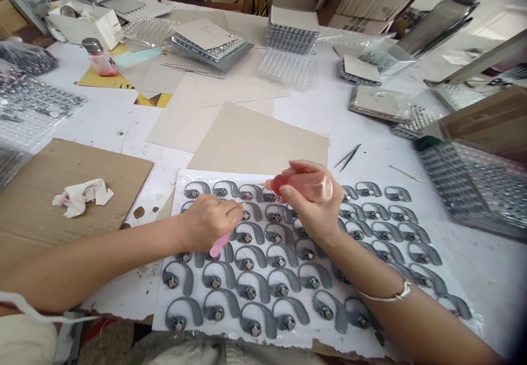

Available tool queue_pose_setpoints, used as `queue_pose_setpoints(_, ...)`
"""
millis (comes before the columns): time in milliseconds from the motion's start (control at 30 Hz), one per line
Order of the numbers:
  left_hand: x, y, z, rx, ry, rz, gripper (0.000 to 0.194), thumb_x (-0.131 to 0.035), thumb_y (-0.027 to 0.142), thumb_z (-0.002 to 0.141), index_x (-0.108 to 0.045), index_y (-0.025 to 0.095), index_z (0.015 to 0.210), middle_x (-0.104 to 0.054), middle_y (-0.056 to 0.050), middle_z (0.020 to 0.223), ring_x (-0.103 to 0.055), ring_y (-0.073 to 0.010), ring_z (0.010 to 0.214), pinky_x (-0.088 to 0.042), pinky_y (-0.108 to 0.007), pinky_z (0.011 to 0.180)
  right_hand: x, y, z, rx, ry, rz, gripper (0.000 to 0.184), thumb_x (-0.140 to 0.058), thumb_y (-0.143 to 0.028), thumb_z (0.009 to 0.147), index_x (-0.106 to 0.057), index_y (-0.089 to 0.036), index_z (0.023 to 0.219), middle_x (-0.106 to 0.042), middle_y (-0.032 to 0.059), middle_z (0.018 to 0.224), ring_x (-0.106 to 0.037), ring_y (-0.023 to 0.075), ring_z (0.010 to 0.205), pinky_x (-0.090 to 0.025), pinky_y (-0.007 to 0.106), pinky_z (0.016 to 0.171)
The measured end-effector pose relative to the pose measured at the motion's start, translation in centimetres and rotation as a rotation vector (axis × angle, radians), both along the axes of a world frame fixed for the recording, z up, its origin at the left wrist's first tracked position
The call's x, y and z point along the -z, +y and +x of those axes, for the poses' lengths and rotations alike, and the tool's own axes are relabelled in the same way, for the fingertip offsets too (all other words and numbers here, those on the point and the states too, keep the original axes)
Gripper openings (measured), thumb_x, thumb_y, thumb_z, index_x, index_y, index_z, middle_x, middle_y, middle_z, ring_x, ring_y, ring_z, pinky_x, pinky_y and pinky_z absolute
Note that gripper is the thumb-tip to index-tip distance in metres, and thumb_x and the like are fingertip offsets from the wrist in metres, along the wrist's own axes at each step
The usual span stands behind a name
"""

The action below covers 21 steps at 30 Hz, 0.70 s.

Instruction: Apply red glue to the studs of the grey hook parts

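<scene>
Rows of grey ear-hook earphone shells [252, 288] lie on a white sheet [164, 313], each with a small round metal part and fine wires. My left hand [209, 219] is closed around a slim pink-handled tool [220, 244] with a yellowish tip, held over the upper-left rows. Its exact kind is hidden by my fingers. My right hand [315, 206] grips a clear squeeze bottle [307, 187] of red liquid, tilted on its side. The bottle's narrow nozzle points left, over the top row near a shell with a reddish spot.
Metal tweezers [348, 157] and a thin stick [404, 173] lie to the right. At left, a crumpled stained tissue [82, 196] rests on cardboard [37, 189]. A jar with red liquid [99, 60] stands farther back. Stacked plastic trays [465, 189] sit at right.
</scene>
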<state>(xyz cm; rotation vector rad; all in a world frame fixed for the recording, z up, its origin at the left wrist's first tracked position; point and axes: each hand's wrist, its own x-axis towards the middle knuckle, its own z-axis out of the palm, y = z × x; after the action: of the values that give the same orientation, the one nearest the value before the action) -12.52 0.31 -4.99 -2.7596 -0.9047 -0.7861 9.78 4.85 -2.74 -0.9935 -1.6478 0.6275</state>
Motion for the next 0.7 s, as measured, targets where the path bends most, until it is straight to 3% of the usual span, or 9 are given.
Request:
queue_pose_setpoints(200,-0.27,0.07,0.06,0.0,0.046,0.026,0.012,-0.046,0.01,0.08,-0.053,0.014,0.072,-0.063,-0.005,0.07,-0.055,-0.0109,0.052,-0.041,-0.021,0.044,0.75,-0.24,0.28,-0.015,-0.141,0.314,0.027,-0.074,-0.036,0.075,-0.062,-0.02,0.093,-0.064,0.0036,0.077,-0.061,0.0174,0.067,-0.052,0.033,0.06)
queue_pose_setpoints(700,-0.13,-0.04,0.16,0.005,-0.021,0.069,0.015,-0.049,0.008,0.079,-0.049,0.015,0.066,-0.064,-0.003,0.07,-0.056,-0.0111,0.05,-0.036,-0.025,0.039,0.68,-0.16,-0.24,-0.082,-0.189,0.332,0.022,-0.073,-0.032,0.077,-0.062,-0.019,0.09,-0.064,0.0041,0.074,-0.06,0.0167,0.065,-0.051,0.031,0.058)
